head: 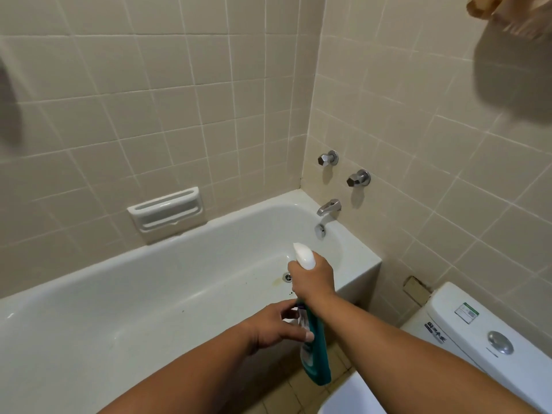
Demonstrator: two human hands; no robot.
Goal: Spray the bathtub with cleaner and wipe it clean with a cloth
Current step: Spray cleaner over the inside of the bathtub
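Note:
A white bathtub [119, 294] runs along the tiled wall, with a drain [287, 277] and brownish stains on its floor near the tap end. A teal spray bottle [318, 357] with a white trigger head [304, 254] hangs over the tub's front rim. My right hand [312, 279] grips the bottle's neck just below the white head. My left hand [279, 324] holds the bottle's body lower down, thumb across the label. No cloth is in view.
A chrome spout [328, 207] and two tap handles [328, 158] [358, 178] stick out of the right wall. A ceramic soap dish [167, 212] is set in the back wall. A white toilet cistern [478, 333] stands at the right.

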